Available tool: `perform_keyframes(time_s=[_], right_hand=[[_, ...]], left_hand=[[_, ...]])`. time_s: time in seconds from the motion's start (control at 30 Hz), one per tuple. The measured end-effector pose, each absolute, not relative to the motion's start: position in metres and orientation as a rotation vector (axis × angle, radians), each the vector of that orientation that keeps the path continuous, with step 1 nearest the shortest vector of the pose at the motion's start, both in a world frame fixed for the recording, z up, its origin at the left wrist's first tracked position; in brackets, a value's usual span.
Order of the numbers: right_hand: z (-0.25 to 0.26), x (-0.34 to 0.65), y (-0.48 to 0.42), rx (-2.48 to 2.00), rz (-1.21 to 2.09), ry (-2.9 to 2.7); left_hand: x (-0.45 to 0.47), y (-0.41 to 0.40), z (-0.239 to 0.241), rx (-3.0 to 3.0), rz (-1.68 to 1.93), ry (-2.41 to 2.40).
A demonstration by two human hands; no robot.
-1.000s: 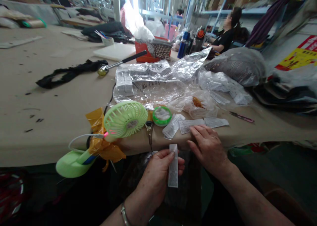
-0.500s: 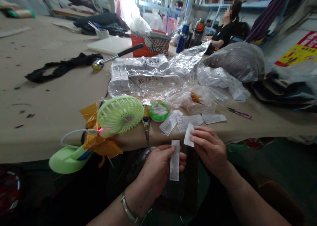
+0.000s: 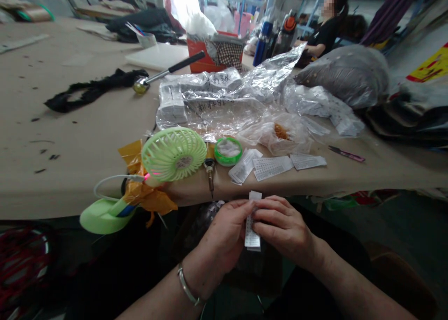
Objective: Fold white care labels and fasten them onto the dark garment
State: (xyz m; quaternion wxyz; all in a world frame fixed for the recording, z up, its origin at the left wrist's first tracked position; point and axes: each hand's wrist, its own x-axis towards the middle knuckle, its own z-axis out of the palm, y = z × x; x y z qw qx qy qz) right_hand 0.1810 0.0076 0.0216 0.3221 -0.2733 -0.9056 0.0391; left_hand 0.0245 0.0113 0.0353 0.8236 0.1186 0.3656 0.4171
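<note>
Both my hands meet just below the table's front edge around white printed labels. My left hand pinches the long label strip from the left. My right hand presses a second label against it from the right, fingers closed. More printed labels lie in a small spread on the table right above my hands, beside a round green tub.
A green desk fan taped with yellow tape stands at the table edge on the left. Clear plastic bags of label bundles lie behind. Small purple snips rest at right. A hammer and black cloth lie further back. A person sits beyond.
My right hand picked a label off the table pile and brought it down to the strip held by my left hand. Both hands now touch.
</note>
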Motion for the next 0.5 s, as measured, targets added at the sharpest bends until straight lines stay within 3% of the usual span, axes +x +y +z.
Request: perform_keyframes(time_s=[0.17,0.37,0.5], right_hand=[[0.027,0.187,0.009,-0.74,0.085,-2.321],[0.035,0.244,0.033,-1.226,-0.204,-2.035],[0.038,0.257,0.031,-1.224,-0.186,-2.014]], left_hand=[[0.026,0.01,0.033,0.256,0.868,0.834],[0.026,0.011,0.04,0.288,0.76,1.049],[0.029,0.008,0.046,0.325,0.748,1.024]])
